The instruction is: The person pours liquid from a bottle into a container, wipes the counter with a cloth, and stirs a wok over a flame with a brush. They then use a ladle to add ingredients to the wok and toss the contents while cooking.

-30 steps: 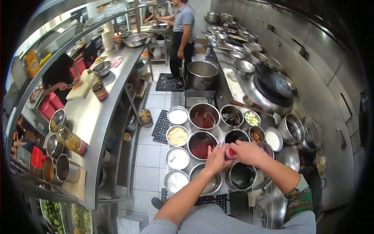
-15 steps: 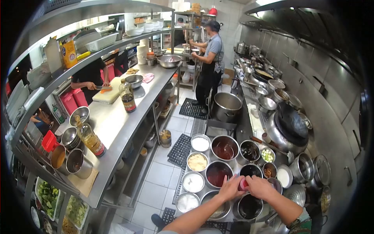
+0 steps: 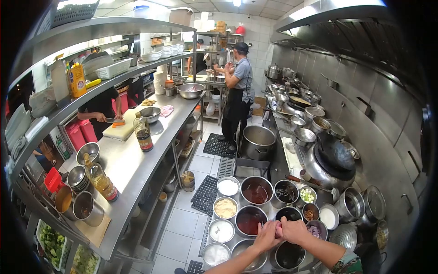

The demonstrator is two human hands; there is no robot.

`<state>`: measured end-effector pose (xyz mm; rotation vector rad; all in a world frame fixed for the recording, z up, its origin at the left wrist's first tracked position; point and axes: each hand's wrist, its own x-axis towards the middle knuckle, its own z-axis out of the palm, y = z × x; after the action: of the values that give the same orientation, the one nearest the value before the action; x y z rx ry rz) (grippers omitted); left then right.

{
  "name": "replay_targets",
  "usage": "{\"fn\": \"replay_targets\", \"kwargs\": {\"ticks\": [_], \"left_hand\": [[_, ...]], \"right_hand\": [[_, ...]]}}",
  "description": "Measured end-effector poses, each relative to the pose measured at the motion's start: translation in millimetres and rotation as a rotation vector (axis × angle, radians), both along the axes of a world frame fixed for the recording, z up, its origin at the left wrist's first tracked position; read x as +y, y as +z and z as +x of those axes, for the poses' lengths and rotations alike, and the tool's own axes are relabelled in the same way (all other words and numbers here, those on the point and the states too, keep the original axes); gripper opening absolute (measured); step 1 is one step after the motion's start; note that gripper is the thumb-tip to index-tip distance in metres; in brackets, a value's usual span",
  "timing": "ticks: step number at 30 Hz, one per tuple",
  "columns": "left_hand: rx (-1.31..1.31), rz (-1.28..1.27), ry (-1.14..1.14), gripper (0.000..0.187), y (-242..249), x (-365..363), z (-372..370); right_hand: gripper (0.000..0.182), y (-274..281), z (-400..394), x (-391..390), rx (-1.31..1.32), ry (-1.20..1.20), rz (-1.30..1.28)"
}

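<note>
My left hand point(image 3: 266, 236) and my right hand point(image 3: 294, 230) meet over the pots, both closed, fingers wrapped together. Between them is a small red object, nearly hidden by my fingers; its kind I cannot make out. Just left is a pot of dark red sauce point(image 3: 250, 220). Beneath my right hand stands a pot of dark liquid point(image 3: 289, 255), and beyond it a second dark pot point(image 3: 289, 214). Chopped purple onion point(image 3: 315, 230) fills a container beside my right wrist. White powder point(image 3: 221, 230) and a yellowish powder point(image 3: 225, 208) sit in tubs to the left.
A wok point(image 3: 335, 155) and several strainers line the right side. A large stockpot point(image 3: 258, 140) stands ahead. On the left counter point(image 3: 143, 166) are oil bottles and bowls; a person there holds a knife point(image 3: 115, 120) at a cutting board. Another person point(image 3: 238, 82) stands farther back.
The view has tilted up and shifted right. My hands have drawn closer together, covering the red object that showed between them. The person at the back has raised their hands.
</note>
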<state>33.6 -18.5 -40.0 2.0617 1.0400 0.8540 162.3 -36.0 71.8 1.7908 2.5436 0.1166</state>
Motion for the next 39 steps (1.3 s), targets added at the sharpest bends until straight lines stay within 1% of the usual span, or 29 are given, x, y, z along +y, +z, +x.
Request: {"fn": "replay_targets", "kwargs": {"ticks": [2,5,9,11,14,16,17,18,20,21,22,24,25,26,28,29,30,31,32,34,36,38,39], "left_hand": [[0.006,0.014,0.003,0.077,-2.4,-1.5,0.4],[0.011,0.007,0.008,0.077,-4.1,-0.8,2.2],[0.02,-0.009,0.014,0.078,-2.2,-1.2,2.5],[0.021,-0.005,0.015,0.078,1.7,-2.5,1.2],[0.015,0.007,-0.001,0.079,5.7,0.0,2.4],[0.033,-0.033,0.003,0.078,6.3,-0.1,2.6],[0.08,-0.051,-0.031,0.086,12.8,0.4,-0.4],[0.081,-0.055,-0.031,0.086,17.8,-3.3,-7.8],[0.086,-0.016,0.013,0.095,31.0,-9.9,-25.1],[0.092,-0.006,-0.013,0.105,40.1,-12.5,-42.2],[0.092,-0.006,-0.008,0.105,48.7,-15.1,-63.2],[-0.071,0.066,0.01,0.107,66.4,-23.7,-118.4],[-0.016,0.043,-0.025,0.105,78.6,-25.6,-154.9],[-0.038,0.075,0.013,0.103,85.3,-30.9,-189.5],[-0.011,0.097,0.11,0.101,92.5,-34.8,-258.5],[-0.008,0.09,0.119,0.101,96.5,-38.5,-289.3],[-0.035,0.086,0.196,0.098,100.8,-42.2,-318.8],[-0.059,0.084,0.273,0.096,103.9,-44.8,-344.8],[-0.052,0.077,0.281,0.096,104.9,-47.5,-367.0],[-0.056,0.092,0.355,0.093,108.0,-52.9,-403.0],[-0.018,0.08,0.388,0.091,116.6,-60.3,-427.6],[-0.052,0.032,0.407,0.089,121.0,-64.0,-448.1],[-0.054,0.053,0.418,0.087,121.9,-65.4,-457.3]], "right_hand": [[0.035,-7.1,-0.6,-0.1,0.004,-0.014,0.094],[0.034,-11.2,-5.4,-1.6,0.029,-0.085,0.124],[0.033,-17.4,-9.8,-5.0,0.055,-0.132,0.149],[0.032,-20.0,-13.0,-5.0,0.041,-0.222,0.163],[0.032,-21.3,-11.8,-4.2,0.035,-0.251,0.154],[0.032,-21.2,-8.9,-4.1,0.002,-0.224,0.157],[0.033,-18.5,-9.2,-4.7,-0.018,-0.23,0.133],[0.035,-9.3,-14.6,-7.0,-0.024,-0.245,0.086],[0.038,5.0,-23.4,-8.7,0.003,-0.292,0.01],[0.04,14.6,-29.5,-10.8,0.035,-0.329,-0.041],[0.045,14.9,-28.5,-8.5,0.011,-0.389,-0.1],[0.054,39.3,-43.9,-9.9,-0.026,-0.502,-0.149],[0.056,54.1,-55.1,-9.7,-0.016,-0.565,-0.144],[0.059,68.6,-66.4,-8.3,-0.01,-0.626,-0.139],[0.058,87.9,-89.9,-0.8,0.063,-0.687,-0.001],[0.059,99.9,-106.3,4.3,0.131,-0.688,0.067],[0.056,115.4,-128.5,8.7,0.247,-0.663,0.107],[0.054,117.7,-141.7,20.0,0.317,-0.581,0.144],[0.053,120.1,-154.0,30.5,0.387,-0.498,0.18],[0.049,144.5,-212.8,42.4,0.481,-0.428,0.108],[0.048,149.9,-258.9,56.9,0.445,-0.329,0.01],[0.048,143.3,-289.8,77.2,0.36,-0.186,-0.115],[0.048,141.9,-304.1,87.1,0.366,-0.186,-0.121]]}}
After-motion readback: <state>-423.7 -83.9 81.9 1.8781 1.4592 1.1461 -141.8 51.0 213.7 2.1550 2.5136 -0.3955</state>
